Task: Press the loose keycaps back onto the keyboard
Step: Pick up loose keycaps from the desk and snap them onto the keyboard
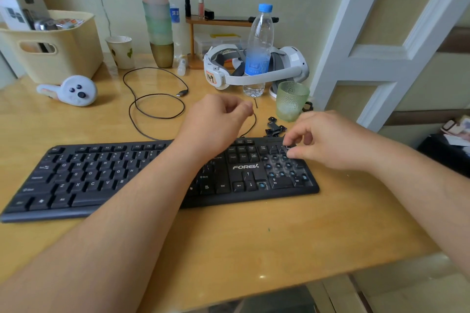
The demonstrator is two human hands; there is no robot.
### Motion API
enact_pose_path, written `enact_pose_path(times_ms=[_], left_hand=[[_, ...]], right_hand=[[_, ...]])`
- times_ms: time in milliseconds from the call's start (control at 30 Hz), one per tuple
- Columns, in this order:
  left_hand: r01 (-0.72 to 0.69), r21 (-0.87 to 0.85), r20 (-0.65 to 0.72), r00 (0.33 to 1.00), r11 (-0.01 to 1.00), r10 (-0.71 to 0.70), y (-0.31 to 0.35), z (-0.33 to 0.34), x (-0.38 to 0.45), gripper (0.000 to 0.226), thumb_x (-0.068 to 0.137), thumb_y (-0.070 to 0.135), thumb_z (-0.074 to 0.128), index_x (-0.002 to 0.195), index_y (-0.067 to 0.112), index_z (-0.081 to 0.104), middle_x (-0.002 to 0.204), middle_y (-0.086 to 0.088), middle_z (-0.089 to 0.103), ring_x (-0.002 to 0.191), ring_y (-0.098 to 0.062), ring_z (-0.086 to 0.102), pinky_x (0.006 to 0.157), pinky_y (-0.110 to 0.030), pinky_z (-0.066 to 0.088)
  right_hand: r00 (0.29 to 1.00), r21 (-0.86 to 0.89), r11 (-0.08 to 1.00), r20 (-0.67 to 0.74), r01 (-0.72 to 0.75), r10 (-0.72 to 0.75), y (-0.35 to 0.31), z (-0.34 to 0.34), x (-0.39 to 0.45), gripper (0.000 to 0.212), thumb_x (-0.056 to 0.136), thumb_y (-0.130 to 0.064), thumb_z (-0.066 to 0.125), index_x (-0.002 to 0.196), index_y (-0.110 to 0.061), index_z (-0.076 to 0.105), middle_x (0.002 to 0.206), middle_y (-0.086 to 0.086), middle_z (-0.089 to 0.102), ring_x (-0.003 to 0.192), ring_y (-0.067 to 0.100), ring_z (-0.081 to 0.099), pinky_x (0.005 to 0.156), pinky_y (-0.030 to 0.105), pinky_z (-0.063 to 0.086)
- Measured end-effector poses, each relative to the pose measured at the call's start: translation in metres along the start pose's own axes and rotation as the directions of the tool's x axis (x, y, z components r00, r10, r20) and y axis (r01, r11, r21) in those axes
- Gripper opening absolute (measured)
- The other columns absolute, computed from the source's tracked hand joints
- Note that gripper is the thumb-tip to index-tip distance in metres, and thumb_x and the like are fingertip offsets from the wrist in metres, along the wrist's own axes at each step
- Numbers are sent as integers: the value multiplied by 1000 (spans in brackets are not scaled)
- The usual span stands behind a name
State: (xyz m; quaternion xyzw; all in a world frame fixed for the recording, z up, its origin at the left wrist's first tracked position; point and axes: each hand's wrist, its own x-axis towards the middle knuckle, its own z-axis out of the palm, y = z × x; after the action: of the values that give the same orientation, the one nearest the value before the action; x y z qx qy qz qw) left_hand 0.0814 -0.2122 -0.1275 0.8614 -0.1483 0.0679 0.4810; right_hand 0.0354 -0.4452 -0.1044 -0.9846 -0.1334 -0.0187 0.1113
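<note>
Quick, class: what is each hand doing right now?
Left hand: fingers curled, nothing visibly held.
Right hand: pinching a keycap at the keyboard numpad.

One keyboard [157, 175] lies on the table [254, 236], with one small heap of loose keycaps [274, 127] just beyond its far right corner, too jumbled to count. Farther back: one water bottle [259, 51], one headset [254, 68], one green glass [291, 99], one paper cup [120, 52], one controller [73, 90], one basket [53, 46], one cable [155, 101]

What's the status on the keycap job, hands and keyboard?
Right hand pinching a keycap over the numpad. Left hand curled above the keyboard, contents unclear. Numpad mostly bare; loose keycaps behind it. Nothing blocking.
</note>
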Motion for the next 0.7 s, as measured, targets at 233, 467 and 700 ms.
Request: enact_pose_path(times_ms=[233,467,700], left_hand=[[30,-15,-36,999,999,-31,-4,4,2,36,100,57,51,93,35,78,96,15,75,101,-11,68,93,-41,57],[-20,85,-36,999,996,23,0,8,-1,40,101,58,51,90,30,77,77,4,71,92,-24,67,91,-46,55],[-20,160,24,1000,987,17,-3,10,0,36,99,58,51,91,33,74,74,9,67,101,-32,61,96,-50,52]], right_hand=[[988,107,982,24,-154,152,-2,10,5,12,82,-36,86,91,-31,79,76,-13,71,71,1,63,63,19,44],[989,7,990,43,-143,143,-7,8,7,13,81,-37,87,91,-34,80,76,-19,69,74,-6,60,62,13,38],[990,-48,990,50,-130,132,-8,5,7,16,82,-36,87,96,-33,80,81,-18,70,79,-6,61,64,10,38]])
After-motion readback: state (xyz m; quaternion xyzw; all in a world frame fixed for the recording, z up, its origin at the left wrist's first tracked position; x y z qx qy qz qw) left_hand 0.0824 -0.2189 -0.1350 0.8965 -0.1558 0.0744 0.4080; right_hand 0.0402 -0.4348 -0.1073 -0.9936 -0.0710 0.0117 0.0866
